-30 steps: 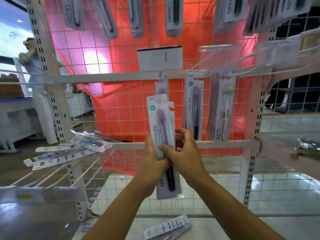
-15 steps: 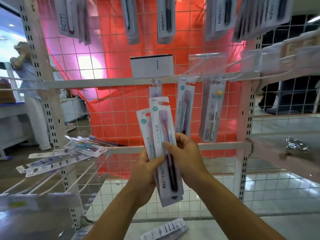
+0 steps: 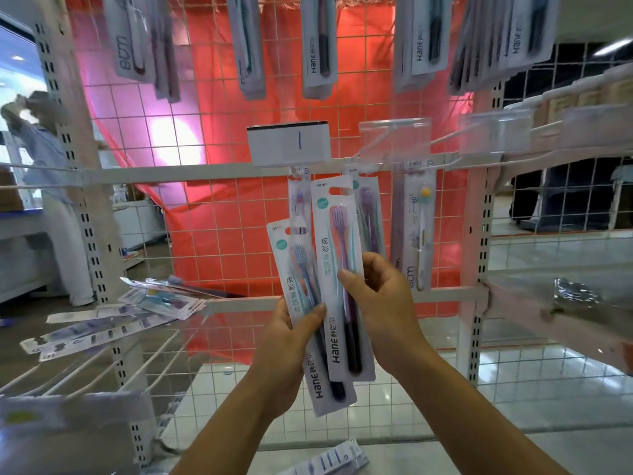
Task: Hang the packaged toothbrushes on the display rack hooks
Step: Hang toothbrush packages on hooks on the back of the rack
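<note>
My right hand (image 3: 380, 303) grips a white Hane toothbrush pack with a pink and purple brush (image 3: 337, 269), held upright just below the numbered label holder (image 3: 289, 142). A second Hane pack with a blue brush (image 3: 301, 303) sits lower and to the left, gripped by my left hand (image 3: 291, 334). Behind them hang a pack on the hook under the label (image 3: 298, 200), a purple-brush pack (image 3: 370, 221) and a yellow-brush pack (image 3: 419, 228) from the white crossbar (image 3: 191, 173).
More packs hang along the top row (image 3: 318, 46). Loose packs lie piled on the wire shelf at left (image 3: 113, 320), and some lie on the floor below (image 3: 329, 461). A person (image 3: 51, 186) stands far left. A glass shelf (image 3: 565, 296) juts out at right.
The two packs have come apart: my right hand has raised the pink-brush pack toward the crossbar while my left keeps the blue-brush pack lower. The camera has moved closer to the rack.
</note>
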The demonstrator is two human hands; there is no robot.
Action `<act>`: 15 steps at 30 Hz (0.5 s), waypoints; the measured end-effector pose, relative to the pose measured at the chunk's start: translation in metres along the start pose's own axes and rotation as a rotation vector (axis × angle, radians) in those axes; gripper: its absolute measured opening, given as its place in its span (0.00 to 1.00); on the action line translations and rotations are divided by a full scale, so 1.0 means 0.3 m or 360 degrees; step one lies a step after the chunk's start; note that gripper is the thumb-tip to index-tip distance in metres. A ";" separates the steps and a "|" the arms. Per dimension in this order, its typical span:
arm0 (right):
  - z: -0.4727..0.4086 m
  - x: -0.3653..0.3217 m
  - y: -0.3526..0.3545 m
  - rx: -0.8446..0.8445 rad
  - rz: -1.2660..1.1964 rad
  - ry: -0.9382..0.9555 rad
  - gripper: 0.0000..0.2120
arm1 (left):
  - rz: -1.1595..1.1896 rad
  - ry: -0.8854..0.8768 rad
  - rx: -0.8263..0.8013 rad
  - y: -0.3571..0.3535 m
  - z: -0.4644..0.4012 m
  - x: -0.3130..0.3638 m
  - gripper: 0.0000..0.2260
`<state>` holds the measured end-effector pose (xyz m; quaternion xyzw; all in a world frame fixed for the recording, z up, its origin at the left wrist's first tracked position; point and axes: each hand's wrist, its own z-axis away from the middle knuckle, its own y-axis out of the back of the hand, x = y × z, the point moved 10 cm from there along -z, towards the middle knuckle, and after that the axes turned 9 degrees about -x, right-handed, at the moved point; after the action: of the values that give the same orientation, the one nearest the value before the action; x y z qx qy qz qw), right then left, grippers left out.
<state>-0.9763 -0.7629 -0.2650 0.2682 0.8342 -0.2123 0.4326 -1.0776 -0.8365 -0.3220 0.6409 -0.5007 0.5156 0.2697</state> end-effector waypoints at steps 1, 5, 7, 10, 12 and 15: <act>0.002 -0.016 0.004 0.0021 0.0034 0.0052 0.04 | -0.0033 -0.0016 0.0003 -0.007 -0.001 0.010 0.15; 0.013 -0.064 0.037 0.0140 0.0076 0.0214 0.04 | -0.0175 -0.0114 -0.0001 -0.038 -0.014 0.057 0.14; 0.016 -0.084 0.056 0.0183 0.0018 0.0266 0.04 | -0.0183 -0.0150 -0.0010 -0.054 -0.021 0.075 0.16; 0.020 -0.120 0.074 0.0212 -0.0025 0.0341 0.05 | -0.0167 -0.0160 -0.0044 -0.083 -0.031 0.084 0.19; 0.016 -0.132 0.082 0.0212 -0.0027 0.0350 0.05 | -0.0182 -0.0141 -0.0066 -0.102 -0.038 0.081 0.18; 0.001 -0.135 0.100 0.0220 -0.0046 0.0325 0.05 | -0.0256 -0.0153 -0.0061 -0.124 -0.050 0.089 0.14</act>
<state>-0.9376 -0.7508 -0.2349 0.3056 0.8610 -0.2472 0.3228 -1.0501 -0.8200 -0.2860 0.6978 -0.4698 0.4512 0.2982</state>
